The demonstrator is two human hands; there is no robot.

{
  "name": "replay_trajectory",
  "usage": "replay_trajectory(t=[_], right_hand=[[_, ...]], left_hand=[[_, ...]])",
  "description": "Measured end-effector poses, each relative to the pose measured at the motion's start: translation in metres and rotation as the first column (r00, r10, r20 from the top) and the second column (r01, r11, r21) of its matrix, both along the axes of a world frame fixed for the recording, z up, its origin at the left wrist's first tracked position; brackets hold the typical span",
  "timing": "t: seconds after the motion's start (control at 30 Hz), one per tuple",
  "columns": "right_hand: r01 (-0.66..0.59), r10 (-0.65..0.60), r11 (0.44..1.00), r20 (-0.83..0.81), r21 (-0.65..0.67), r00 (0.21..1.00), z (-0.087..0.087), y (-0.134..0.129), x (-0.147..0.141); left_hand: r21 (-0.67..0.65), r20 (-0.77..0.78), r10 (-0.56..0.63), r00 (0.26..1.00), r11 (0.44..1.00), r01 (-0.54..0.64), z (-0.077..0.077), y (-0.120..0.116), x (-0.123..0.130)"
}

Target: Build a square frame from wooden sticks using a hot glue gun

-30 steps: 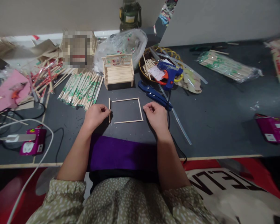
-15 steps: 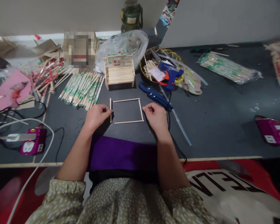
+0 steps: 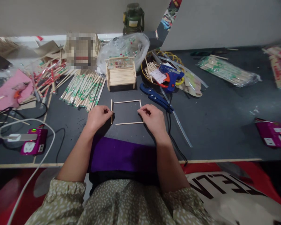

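Note:
Thin wooden sticks lie on the dark table in a rectangle. My left hand [image 3: 97,119] is closed, its thumb and forefinger pinching the left stick [image 3: 111,104], which stands slightly apart from the others. Fingers of my right hand [image 3: 154,121] are pinched together on the right stick [image 3: 140,103] and cover most of it. Between the hands run the far stick [image 3: 127,101] and the near stick [image 3: 128,123], roughly parallel. Just beyond them stands a small bench made of sticks [image 3: 121,77].
Wrapped chopsticks [image 3: 83,89] lie at left. A basket [image 3: 172,55] holds cut sticks and a blue glue gun [image 3: 171,76]. Blue-handled pliers [image 3: 156,97] and a clear glue stick [image 3: 181,128] lie right of the rectangle. A purple power box [image 3: 35,142] with a white cable sits left.
My right hand has moved left from beside the right stick onto it, covering its middle. My left hand stays on the left stick. The view has shifted slightly.

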State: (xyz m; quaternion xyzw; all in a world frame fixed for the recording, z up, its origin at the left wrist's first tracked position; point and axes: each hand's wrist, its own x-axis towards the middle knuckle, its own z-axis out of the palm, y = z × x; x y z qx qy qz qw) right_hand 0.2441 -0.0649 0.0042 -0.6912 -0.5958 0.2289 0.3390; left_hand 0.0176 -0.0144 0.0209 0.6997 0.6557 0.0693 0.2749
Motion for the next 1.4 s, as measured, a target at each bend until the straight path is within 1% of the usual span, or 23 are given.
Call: replay_trajectory(t=[0.07, 0.13, 0.2, 0.3, 0.37, 0.43, 0.53, 0.7, 0.9, 1.03, 1.13, 1.23, 1.33, 1.4], right_hand=[[-0.101, 0.1, 0.993, 0.027, 0.061, 0.995, 0.002, -0.002, -0.003], [-0.146, 0.141, 0.987, 0.078, 0.073, 0.987, 0.002, -0.004, -0.003], [-0.095, 0.087, 0.995, 0.158, 0.039, 0.984, 0.002, -0.002, 0.0], [0.044, -0.018, 0.996, 0.293, -0.08, 0.956, 0.001, 0.003, 0.006], [0.083, -0.02, 0.984, 0.363, -0.159, 0.931, 0.003, 0.007, 0.006], [0.093, 0.003, 0.973, 0.414, -0.211, 0.91, 0.006, 0.01, 0.003], [0.097, 0.033, 0.963, 0.468, -0.252, 0.883, 0.009, 0.012, -0.005], [0.119, 0.061, 0.948, 0.533, -0.296, 0.844, 0.007, 0.014, -0.01], [0.144, 0.074, 0.922, 0.529, -0.359, 0.846, 0.009, 0.021, -0.009], [0.147, 0.069, 0.921, 0.523, -0.36, 0.849, 0.01, 0.021, -0.008], [0.092, 0.075, 0.957, 0.537, -0.277, 0.84, 0.011, 0.021, -0.009], [-0.059, 0.136, 0.986, 0.535, -0.158, 0.834, 0.015, 0.025, -0.017], [-0.234, 0.251, 0.967, 0.543, -0.102, 0.801, 0.019, 0.037, -0.032], [-0.314, 0.327, 0.941, 0.564, -0.123, 0.759, 0.021, 0.047, -0.042]], left_hand=[[-0.01, -0.019, -0.013, 1.0, 1.0, 0.013, 0.001, 0.0, 0.001], [-0.021, -0.047, -0.02, 0.999, 1.0, 0.019, 0.004, 0.0, 0.002], [-0.029, -0.081, -0.025, 0.996, 0.999, 0.023, 0.006, -0.001, 0.003], [-0.025, -0.139, -0.043, 0.989, 0.999, 0.039, 0.009, -0.002, 0.004], [-0.015, -0.173, -0.054, 0.984, 0.999, 0.052, 0.011, -0.002, 0.005], [-0.013, -0.197, -0.065, 0.978, 0.998, 0.064, 0.011, -0.003, 0.005], [-0.023, -0.225, -0.076, 0.971, 0.997, 0.072, 0.012, -0.003, 0.004], [-0.038, -0.242, -0.085, 0.966, 0.996, 0.079, 0.012, -0.002, 0.004], [-0.027, -0.245, -0.082, 0.966, 0.997, 0.077, 0.01, -0.003, 0.004], [-0.045, -0.237, -0.089, 0.967, 0.996, 0.08, 0.01, -0.002, 0.003], [-0.041, -0.235, -0.088, 0.968, 0.996, 0.081, 0.01, -0.001, 0.002], [-0.039, -0.237, -0.093, 0.967, 0.996, 0.086, 0.01, -0.001, 0.002], [-0.045, -0.235, -0.096, 0.967, 0.995, 0.088, 0.011, -0.001, 0.003], [-0.049, -0.233, -0.092, 0.968, 0.995, 0.083, 0.011, -0.001, 0.003]])
